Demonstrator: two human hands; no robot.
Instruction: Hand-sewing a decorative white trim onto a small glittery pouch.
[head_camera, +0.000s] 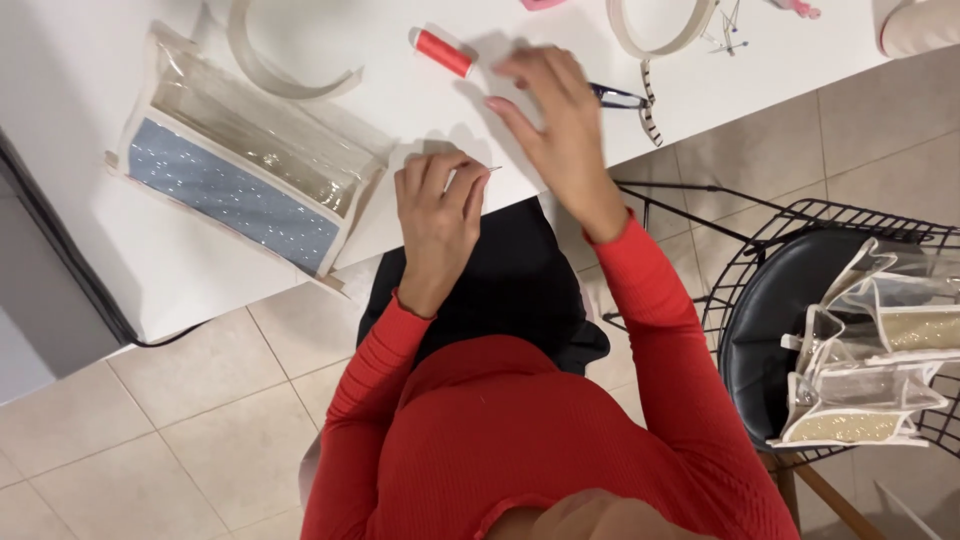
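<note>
Needle (491, 169), one thin steel sliver, sits pinched in my left hand (437, 215); my right hand (555, 125) hovers spread near one smooth red thread spool (443, 52).

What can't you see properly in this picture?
- Needle in the left hand: too small to tell if it is threaded.
- Right hand: motion-blurred, fingers indistinct.
- Scissors: mostly hidden behind the right hand.
- Pink item: cut off by the top edge.
</note>
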